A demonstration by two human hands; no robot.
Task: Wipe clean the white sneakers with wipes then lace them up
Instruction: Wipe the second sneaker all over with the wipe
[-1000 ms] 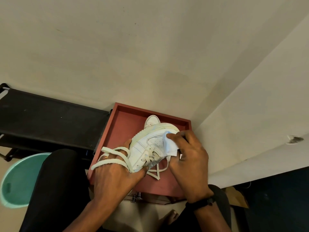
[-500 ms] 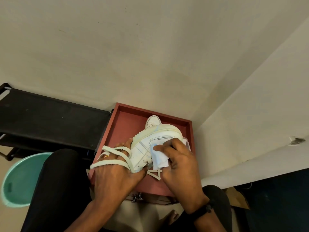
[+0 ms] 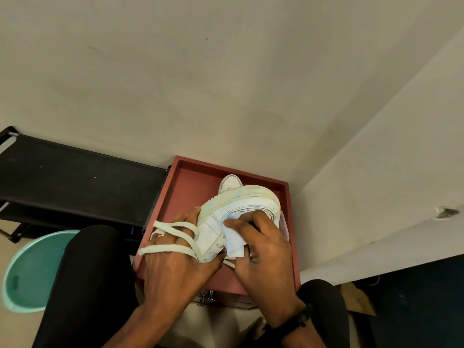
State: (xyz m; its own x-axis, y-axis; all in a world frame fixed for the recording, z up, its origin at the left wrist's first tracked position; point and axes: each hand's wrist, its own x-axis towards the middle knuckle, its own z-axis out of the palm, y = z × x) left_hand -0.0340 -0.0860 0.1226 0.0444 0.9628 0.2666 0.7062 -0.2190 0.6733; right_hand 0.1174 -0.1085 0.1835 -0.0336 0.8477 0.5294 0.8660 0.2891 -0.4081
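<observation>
Firmly gripped in a person's left hand (image 3: 175,262), a white sneaker (image 3: 247,203) is held on its side above a red tray (image 3: 292,237), its loose lace (image 3: 168,226) draped across that hand's fingers. The right hand (image 3: 266,249) clamps a folded wipe (image 3: 234,243) against the shoe's side panel. A second sneaker (image 3: 229,182) lies in the tray behind. A teal basin (image 3: 27,272) and black rack (image 3: 75,182) stand to the left.
</observation>
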